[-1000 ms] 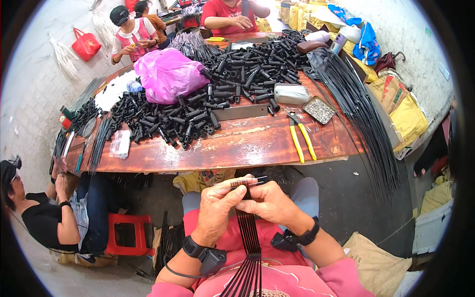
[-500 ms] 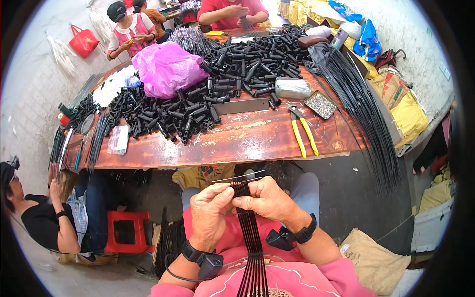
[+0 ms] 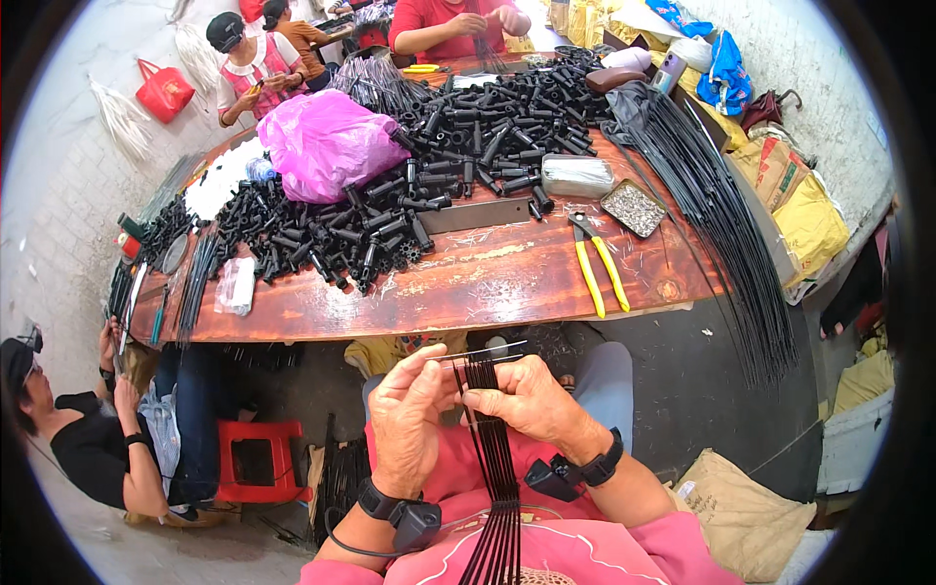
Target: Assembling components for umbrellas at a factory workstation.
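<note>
A flat row of thin black rods (image 3: pixel 492 453), like umbrella ribs, runs from my hands down over my lap. My right hand (image 3: pixel 531 400) is closed on its upper part, thumb across the front. On the left edge, my left hand (image 3: pixel 409 419) has its bent fingers at the rods' top, where one rod stands a little apart. A thin silvery wire (image 3: pixel 502 347) lies crosswise at the upper ends, its left end near my left fingers. The exact grip of the left fingertips is partly hidden. Both wrists wear black bands with small devices.
Ahead is a wooden table (image 3: pixel 468 278) with a heap of black plastic tubes (image 3: pixel 487 127), a pink bag (image 3: pixel 327 146), yellow-handled pliers (image 3: pixel 600 263), a tray of small metal bits (image 3: pixel 634 208) and long black rods (image 3: pixel 721 224). A red stool (image 3: pixel 258 460) and co-workers are around.
My left fingers have loosened and lifted from the front of the rods. The rods' tops have fanned slightly, showing more of their ends. My right hand stays on them.
</note>
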### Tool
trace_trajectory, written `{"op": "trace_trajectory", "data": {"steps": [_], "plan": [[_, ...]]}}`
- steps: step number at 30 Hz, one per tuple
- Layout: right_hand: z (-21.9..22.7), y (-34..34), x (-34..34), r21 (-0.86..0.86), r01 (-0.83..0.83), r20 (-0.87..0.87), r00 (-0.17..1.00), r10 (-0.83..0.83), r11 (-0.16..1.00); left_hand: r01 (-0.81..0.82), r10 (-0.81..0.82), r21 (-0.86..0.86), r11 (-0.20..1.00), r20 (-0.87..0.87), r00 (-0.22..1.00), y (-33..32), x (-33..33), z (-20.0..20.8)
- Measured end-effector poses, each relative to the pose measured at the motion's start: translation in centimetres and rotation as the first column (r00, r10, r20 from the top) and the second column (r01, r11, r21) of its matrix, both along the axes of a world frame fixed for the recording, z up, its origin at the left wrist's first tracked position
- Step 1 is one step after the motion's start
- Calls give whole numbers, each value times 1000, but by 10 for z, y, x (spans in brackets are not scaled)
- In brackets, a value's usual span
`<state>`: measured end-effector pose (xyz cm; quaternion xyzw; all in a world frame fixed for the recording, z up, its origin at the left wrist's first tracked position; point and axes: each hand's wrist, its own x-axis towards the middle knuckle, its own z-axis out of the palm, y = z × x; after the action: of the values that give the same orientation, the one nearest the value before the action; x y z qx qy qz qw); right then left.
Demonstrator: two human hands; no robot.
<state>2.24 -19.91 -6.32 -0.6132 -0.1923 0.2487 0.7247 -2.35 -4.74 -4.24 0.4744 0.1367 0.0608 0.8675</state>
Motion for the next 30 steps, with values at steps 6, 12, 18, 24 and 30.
{"op": "trace_trajectory", "data": {"steps": [6,12,18,24,30], "plan": [[1,-1,0,-10,-25,2,1000,25,1000,-43,41,121,992,21,999,2,2,5],[0,1,0,35,-11,-44,999,12,999,-66,61,104,992,47,997,2,4,-1],[7,1,-5,-68,6,-24,1000,-7,998,-29,26,57,998,38,999,6,2,-3],[13,0,-12,-122,57,-115,991,-71,991,-197,188,282,939,57,980,55,25,-5],[8,3,-13,-128,39,-77,996,-50,991,-324,151,849,417,287,946,124,99,-16]]}}
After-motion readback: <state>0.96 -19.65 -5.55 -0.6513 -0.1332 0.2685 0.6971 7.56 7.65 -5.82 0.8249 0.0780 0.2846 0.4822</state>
